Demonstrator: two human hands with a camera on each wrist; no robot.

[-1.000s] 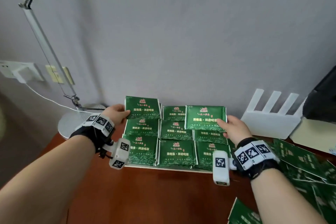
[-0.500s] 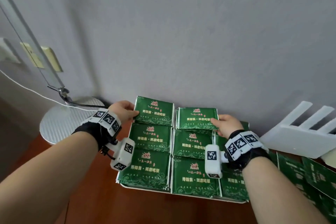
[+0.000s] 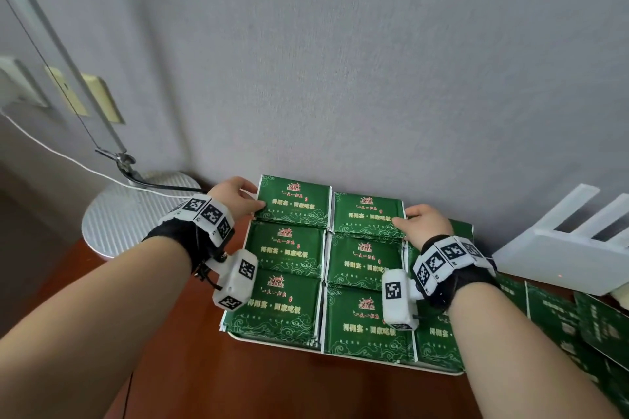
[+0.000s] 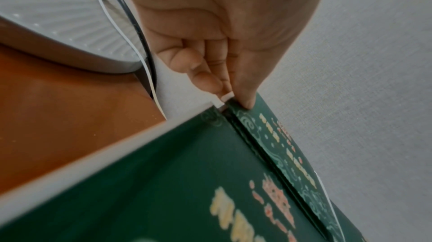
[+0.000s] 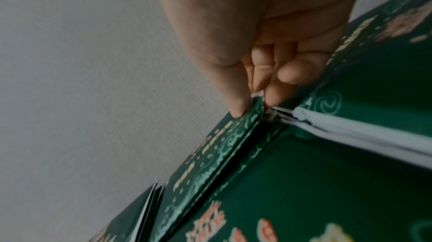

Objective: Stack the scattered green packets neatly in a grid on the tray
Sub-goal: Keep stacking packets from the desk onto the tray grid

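Now your left hand (image 3: 235,196) pinches the tray's (image 3: 272,343) back-left packet (image 3: 294,202) while your right hand (image 3: 420,224) pinches the back-middle packet (image 3: 367,216), fingers closed on the outer edges, probably squaring them into the grid. Wall (image 3: 374,78) sits just behind the tray; loose packets (image 3: 578,323) lie right of it on the table (image 3: 204,367).
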